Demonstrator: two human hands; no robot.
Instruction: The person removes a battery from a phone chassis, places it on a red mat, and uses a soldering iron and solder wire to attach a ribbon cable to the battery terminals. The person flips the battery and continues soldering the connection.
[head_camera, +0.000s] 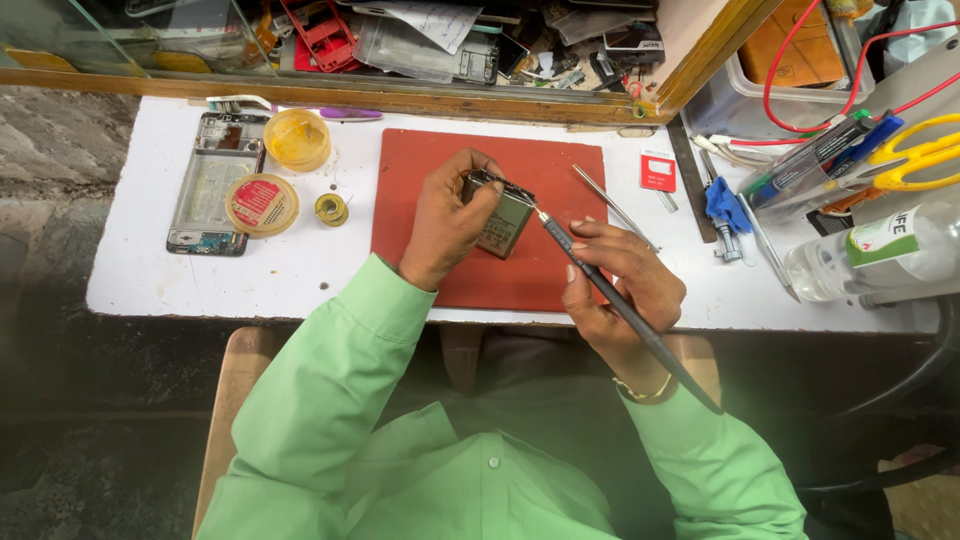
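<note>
Over the red mat (530, 275), the left hand (445, 225) gripped the phone battery (503, 222) while the right hand (620, 280) pinched a soldering iron (620, 300) angled up-left, tip at the battery's top edge.

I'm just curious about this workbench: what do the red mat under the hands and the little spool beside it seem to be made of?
The red mat looks like rubber or silicone: a matte, even surface with no glare, lying flat. The little spool looks like coiled metal wire, probably solder, with a dull yellowish sheen; too small to be sure.

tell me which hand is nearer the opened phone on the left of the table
Left. The left hand grips a small battery over the red mat, a short way right of the opened phone. The right hand, holding a soldering iron, is farther right.
</note>
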